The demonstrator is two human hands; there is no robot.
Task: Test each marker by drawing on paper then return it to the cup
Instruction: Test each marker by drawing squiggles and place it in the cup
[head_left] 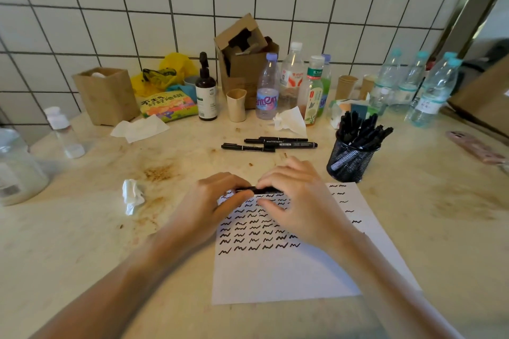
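Paper on table, cup behind its right corner, loose markers left of cup

Soft even daylight, brighter at right; faint shadows; wide-angle bending at edges; slight blur w/ soft corners.

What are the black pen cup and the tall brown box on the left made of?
The pen cup looks like black wire mesh, probably metal: you can see the markers through its fine grid. The brown box looks like matte kraft paper or card, plain and unglossy, though thin wood can't be excluded.
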